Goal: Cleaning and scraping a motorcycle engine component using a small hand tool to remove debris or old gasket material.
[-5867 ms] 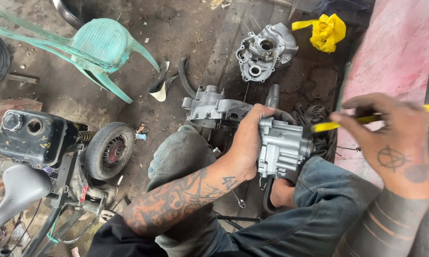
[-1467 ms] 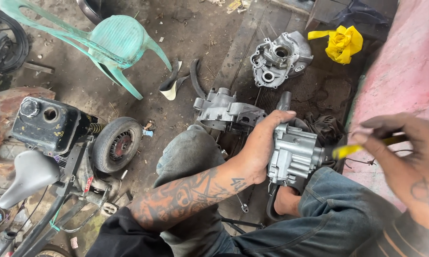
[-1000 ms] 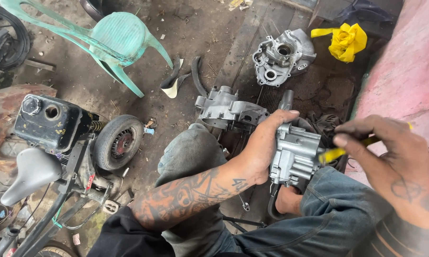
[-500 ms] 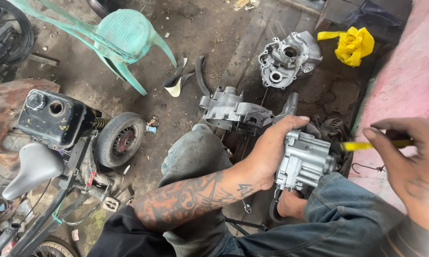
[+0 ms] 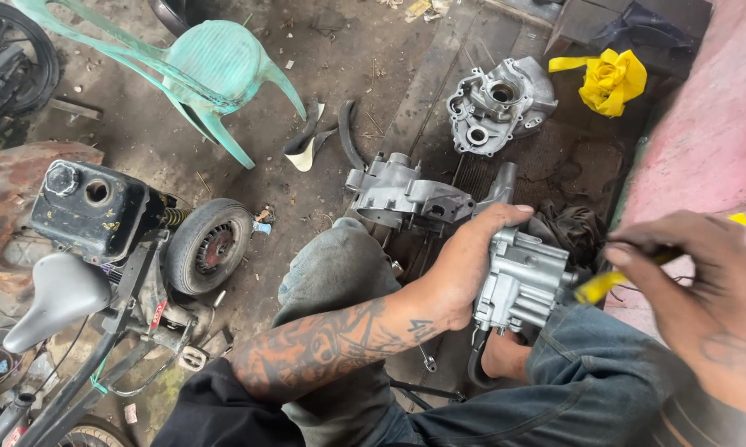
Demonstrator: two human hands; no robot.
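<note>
My left hand [image 5: 466, 263] grips a grey cast-metal engine part [image 5: 526, 280] and steadies it on my right knee, fingers wrapped over its top. My right hand [image 5: 704, 290] is closed around a yellow-handled tool [image 5: 598, 285], whose yellow end points at the right side of the engine part. The tool's working tip is hidden, so contact is unclear. My jeans-clad legs fill the lower middle of the view.
On the dirty floor lie a grey crankcase half [image 5: 406, 194], a second engine cover [image 5: 499, 103] and a yellow rag [image 5: 610, 79]. A turquoise plastic chair [image 5: 211, 70] stands at top left. A small stripped vehicle with a black fuel tank [image 5: 91, 207] and small wheel [image 5: 209, 246] sits at left.
My right hand with the yellow tool has shifted about near the engine part's right side. The view has drifted slightly. My left hand has kept its grip.
</note>
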